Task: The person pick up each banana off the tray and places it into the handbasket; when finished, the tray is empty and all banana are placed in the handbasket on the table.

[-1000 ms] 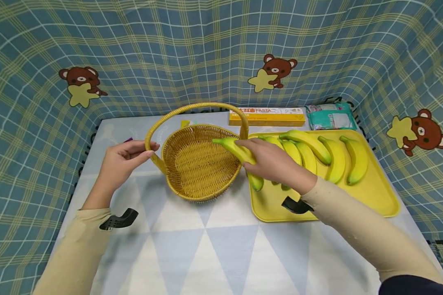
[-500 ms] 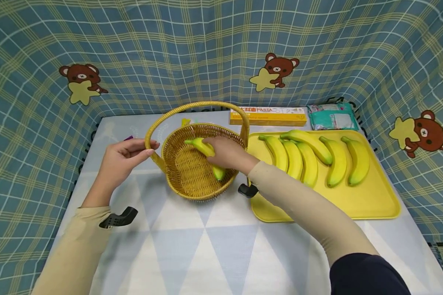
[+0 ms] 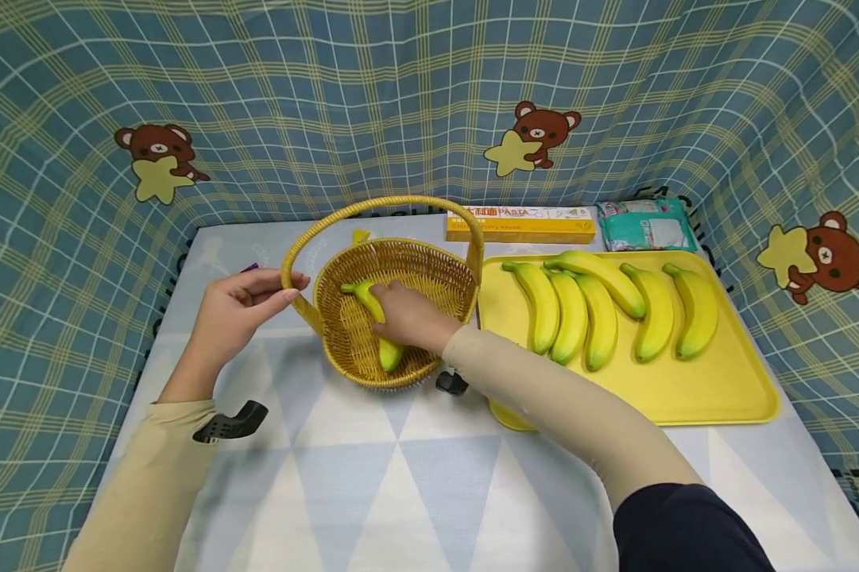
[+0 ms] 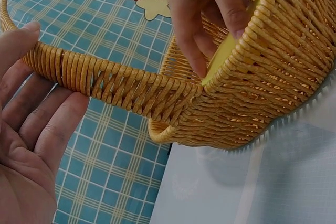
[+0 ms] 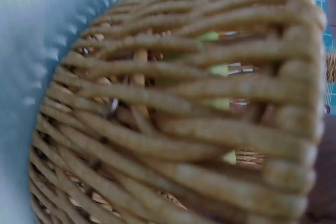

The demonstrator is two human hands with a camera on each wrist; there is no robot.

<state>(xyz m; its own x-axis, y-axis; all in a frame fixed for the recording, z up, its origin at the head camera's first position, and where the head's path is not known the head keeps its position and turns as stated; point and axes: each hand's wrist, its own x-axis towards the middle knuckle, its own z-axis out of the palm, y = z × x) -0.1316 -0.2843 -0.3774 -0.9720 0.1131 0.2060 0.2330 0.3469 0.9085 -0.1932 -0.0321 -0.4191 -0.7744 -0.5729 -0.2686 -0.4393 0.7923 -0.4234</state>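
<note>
A wicker basket (image 3: 436, 361) with a tall arched handle (image 3: 382, 205) stands on the table left of the tray. My left hand (image 3: 239, 314) pinches the left side of that handle between thumb and fingers, as the left wrist view also shows. Inside the basket my right hand (image 3: 411, 314) grips a yellow banana (image 3: 389, 355) with a green stem, low near the basket's floor. In the right wrist view the woven basket wall (image 5: 157, 93) fills most of the picture and hides the hand's fingers.
To the right lies a yellow tray (image 3: 686, 397) with several bananas (image 3: 654, 314) side by side. Behind it are a pasta box (image 3: 520, 226) and a teal packet (image 3: 645, 225). A checked cloth (image 3: 372, 95) rises behind and beside the table.
My right hand has carried the banana leftward from above the tray's left edge into the basket and lowered it. The left hand has stayed on the handle.
</note>
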